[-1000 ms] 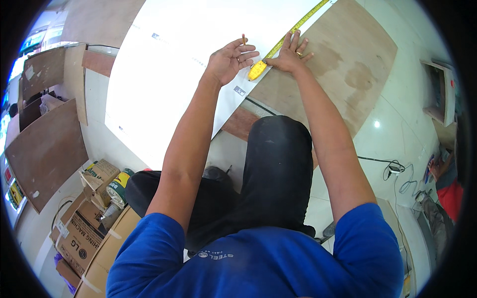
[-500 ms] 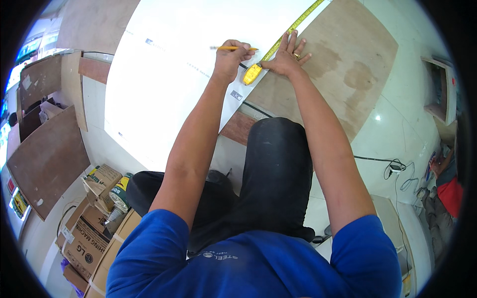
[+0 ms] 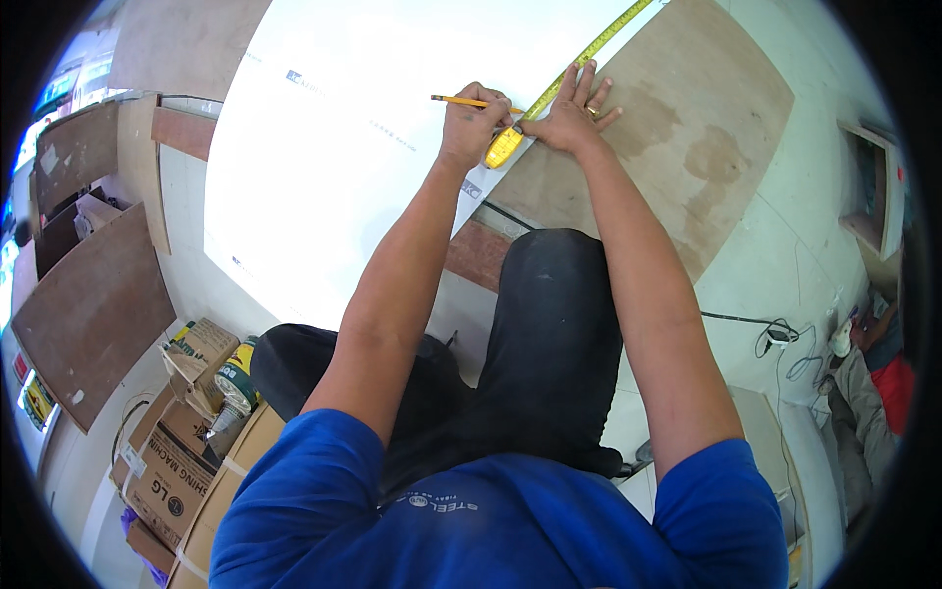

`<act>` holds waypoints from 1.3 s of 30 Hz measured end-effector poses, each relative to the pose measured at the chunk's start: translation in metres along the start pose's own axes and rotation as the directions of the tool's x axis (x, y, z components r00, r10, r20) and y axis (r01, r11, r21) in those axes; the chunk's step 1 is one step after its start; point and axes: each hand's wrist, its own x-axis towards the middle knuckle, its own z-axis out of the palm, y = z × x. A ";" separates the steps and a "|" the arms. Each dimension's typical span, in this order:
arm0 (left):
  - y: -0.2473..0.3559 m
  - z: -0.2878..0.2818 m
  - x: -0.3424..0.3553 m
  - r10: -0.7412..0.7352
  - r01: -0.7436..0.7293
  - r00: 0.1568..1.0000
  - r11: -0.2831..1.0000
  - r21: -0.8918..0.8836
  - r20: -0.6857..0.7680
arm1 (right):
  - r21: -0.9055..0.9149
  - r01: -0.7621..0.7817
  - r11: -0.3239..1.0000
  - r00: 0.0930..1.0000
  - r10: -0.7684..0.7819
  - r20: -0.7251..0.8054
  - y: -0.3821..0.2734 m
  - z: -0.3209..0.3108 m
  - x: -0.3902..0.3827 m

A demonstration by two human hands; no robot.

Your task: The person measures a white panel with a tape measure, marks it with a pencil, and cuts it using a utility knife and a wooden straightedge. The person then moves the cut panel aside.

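A yellow pencil (image 3: 454, 99) is pinched in the closed fingers of my left hand (image 3: 476, 126), its point beside the tape. Under that hand lies a large white sheet (image 3: 324, 177) with small printed marks. The yellow tape measure (image 3: 503, 148) rests at the sheet's right edge, its blade (image 3: 601, 41) drawn out away from me along that edge. My right hand (image 3: 572, 116) is spread open, palm down, over the edge of a brown plywood board (image 3: 677, 147). Its thumb reaches to the tape by the case, and its fingertips lie next to the blade.
My bent knee (image 3: 549, 260) comes close to the board's near edge. Cardboard boxes (image 3: 177, 471) and a green can (image 3: 235, 378) stand at the lower left. More brown boards (image 3: 93, 314) lean at the left. Cables (image 3: 780, 334) cross the floor at right, near another person (image 3: 873, 363).
My left hand has shifted slightly right, bringing the pencil's point closer to the tape blade. My right hand and the tape measure stay nearly in place.
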 end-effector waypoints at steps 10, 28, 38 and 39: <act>-0.005 0.005 -0.003 0.027 -0.026 0.999 0.999 0.041 -0.033 | 0.005 0.011 1.000 1.000 -0.011 -0.008 0.001 0.001 0.001; 0.006 0.010 -0.008 0.010 -0.008 1.000 0.993 0.122 -0.019 | -0.018 0.021 1.000 1.000 -0.021 0.006 0.002 0.000 0.001; 0.002 0.009 -0.007 0.037 -0.033 0.999 0.992 0.125 -0.030 | -0.016 0.015 1.000 1.000 -0.015 0.009 0.001 -0.002 0.001; 0.001 0.008 -0.007 0.040 -0.035 0.999 0.991 0.129 -0.031 | -0.008 0.016 1.000 1.000 -0.016 0.007 0.001 -0.002 0.001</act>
